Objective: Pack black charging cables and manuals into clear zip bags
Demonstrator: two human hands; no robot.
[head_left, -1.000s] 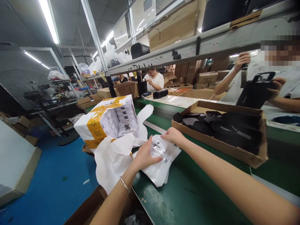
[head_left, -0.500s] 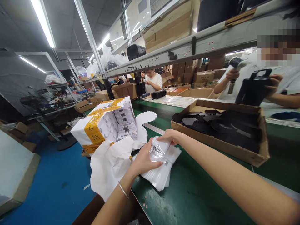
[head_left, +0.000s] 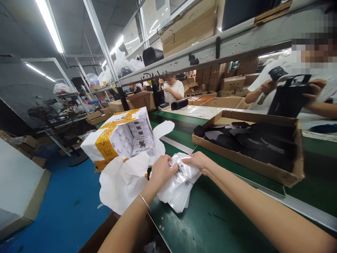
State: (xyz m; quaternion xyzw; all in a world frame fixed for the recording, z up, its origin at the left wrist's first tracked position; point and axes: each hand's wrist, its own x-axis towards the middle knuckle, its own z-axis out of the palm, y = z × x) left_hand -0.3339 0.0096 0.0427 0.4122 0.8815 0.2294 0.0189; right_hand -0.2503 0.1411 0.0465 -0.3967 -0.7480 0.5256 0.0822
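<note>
Clear, crinkled plastic bags (head_left: 176,192) lay between our left hand (head_left: 161,172) and right hand (head_left: 198,161), both pinching the uppermost.

two hands (head_left: 161,173), one bag stack (head_left: 176,192)

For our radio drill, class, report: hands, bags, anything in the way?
Right hand gripping bags; left hand touching them. Bags on green bench. Paper beside left hand, perhaps in the way.
</note>
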